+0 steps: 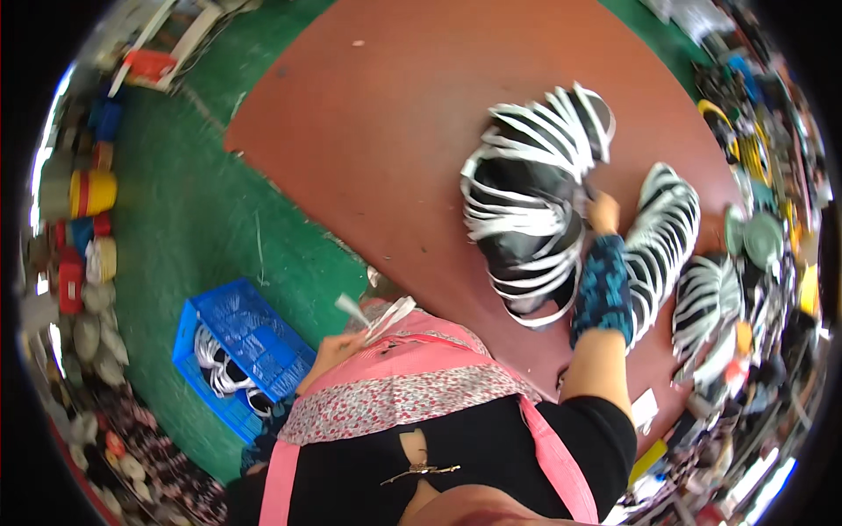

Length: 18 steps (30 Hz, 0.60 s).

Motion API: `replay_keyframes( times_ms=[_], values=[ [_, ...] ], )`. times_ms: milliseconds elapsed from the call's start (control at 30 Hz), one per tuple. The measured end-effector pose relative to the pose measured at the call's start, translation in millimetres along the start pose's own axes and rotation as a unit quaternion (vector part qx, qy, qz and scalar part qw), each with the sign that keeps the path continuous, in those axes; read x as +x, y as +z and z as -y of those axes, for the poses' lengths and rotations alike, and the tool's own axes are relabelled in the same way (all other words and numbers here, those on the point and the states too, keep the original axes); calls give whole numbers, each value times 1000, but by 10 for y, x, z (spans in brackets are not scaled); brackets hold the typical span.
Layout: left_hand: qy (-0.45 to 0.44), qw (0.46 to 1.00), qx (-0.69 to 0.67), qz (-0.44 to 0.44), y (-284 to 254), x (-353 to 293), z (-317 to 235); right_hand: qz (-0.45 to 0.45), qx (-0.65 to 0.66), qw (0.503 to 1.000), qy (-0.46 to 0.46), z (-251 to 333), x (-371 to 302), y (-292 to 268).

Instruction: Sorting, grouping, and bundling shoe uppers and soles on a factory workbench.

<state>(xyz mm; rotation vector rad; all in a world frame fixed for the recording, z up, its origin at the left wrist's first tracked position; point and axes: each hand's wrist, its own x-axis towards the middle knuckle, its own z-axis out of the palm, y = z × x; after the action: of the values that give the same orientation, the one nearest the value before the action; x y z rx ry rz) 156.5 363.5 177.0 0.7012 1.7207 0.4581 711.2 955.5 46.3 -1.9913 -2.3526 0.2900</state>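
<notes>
My right hand reaches out over the table, its fingers curled at the right edge of a large pile of curved black pieces with white edging. Something small and dark shows at the fingertips, too unclear to name. A patterned dark blue sleeve cover wraps that forearm. Low and to the left, in front of the pink apron, my left hand is closed around a thin white strip. Part of the left hand and its forearm is hidden by the apron.
The reddish-brown table spreads ahead. Right of the pile lie more rows of black-and-white pieces. On the green floor at left, a blue crate holds similar pieces. Pale green round items stand at the far right.
</notes>
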Motion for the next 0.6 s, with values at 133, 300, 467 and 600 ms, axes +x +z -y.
replay_keyframes(
  times_ms=[133,300,467,600],
  values=[
    [133,965,-43,-222,-377,312,-582,-244,287,925,57,1561,-710,-1112],
    [168,949,-265,-41,-870,824,-1281,234,477,846,41,4415,-2223,-1257],
    [107,920,-378,-7,-1547,1010,-669,204,387,880,-184,6213,-2696,-430],
    [-21,845,-510,-162,-2245,1770,936,188,405,888,-112,6758,-2105,104]
  ],
)
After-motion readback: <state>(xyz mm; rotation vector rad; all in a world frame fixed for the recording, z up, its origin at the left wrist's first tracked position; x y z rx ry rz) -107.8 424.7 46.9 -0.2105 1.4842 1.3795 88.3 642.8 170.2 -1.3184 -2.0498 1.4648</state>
